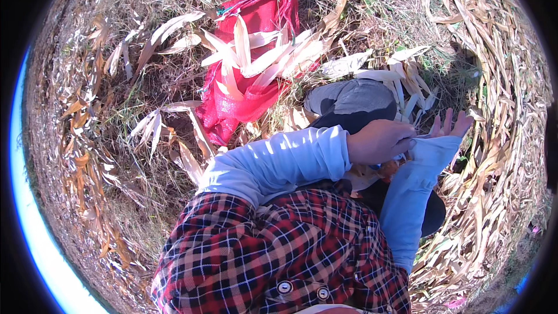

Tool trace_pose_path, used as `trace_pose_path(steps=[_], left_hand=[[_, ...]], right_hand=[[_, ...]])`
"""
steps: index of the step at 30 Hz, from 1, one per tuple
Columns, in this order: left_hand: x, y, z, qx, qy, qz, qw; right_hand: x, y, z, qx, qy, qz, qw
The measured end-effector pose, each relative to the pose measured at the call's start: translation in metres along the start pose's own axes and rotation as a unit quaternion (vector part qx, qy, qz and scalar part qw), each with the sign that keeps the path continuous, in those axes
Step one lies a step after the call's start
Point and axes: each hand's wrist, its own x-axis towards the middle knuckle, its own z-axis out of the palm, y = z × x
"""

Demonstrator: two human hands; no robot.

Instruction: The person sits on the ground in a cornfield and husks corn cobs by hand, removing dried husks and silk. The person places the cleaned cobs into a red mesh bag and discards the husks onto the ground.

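My left hand (380,140) reaches across my body and pinches the cuff of the light blue sleeve (405,203) on my right arm. The fabric is stretched between the pinching fingers and my right wrist. Past the cuff, my right hand (451,125) shows its fingers spread, with nothing visible in them; the sleeve hides part of its palm. A matching light blue sleeve (279,161) covers my left forearm. Below my hands, a brownish object (387,170) is mostly hidden between the arms.
A red mesh sack (257,102) lies on dry grass ahead, with pale corn husks (248,59) across it. My bent knee in grey cloth (353,96) rises near my left hand. Dry corn stalks and leaves (484,174) are heaped along the right. More husks (152,126) lie to the left.
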Motion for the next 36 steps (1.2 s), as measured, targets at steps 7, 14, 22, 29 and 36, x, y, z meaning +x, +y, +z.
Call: trace_pose_path(steps=[7,14,22,29,36], left_hand=[[-0.054,0.015,0.014,0.066,-0.221,0.035,0.972],[-0.139,-0.03,-0.142,-0.089,0.474,-0.167,0.86],[-0.304,-0.15,-0.246,0.309,0.275,-0.502,0.759],[-0.253,-0.212,-0.233,0.403,0.18,-0.504,0.742],[-0.236,-0.273,-0.231,0.375,0.092,-0.55,0.741]], right_hand=[[0.05,-0.028,0.05,0.571,-0.047,0.277,0.771],[0.036,-0.03,0.091,0.554,-0.222,0.267,0.757],[-0.029,-0.016,0.218,0.371,-0.251,0.236,0.862],[-0.047,0.054,0.252,0.217,-0.313,0.3,0.875],[-0.036,0.066,0.238,0.22,-0.293,0.34,0.866]])
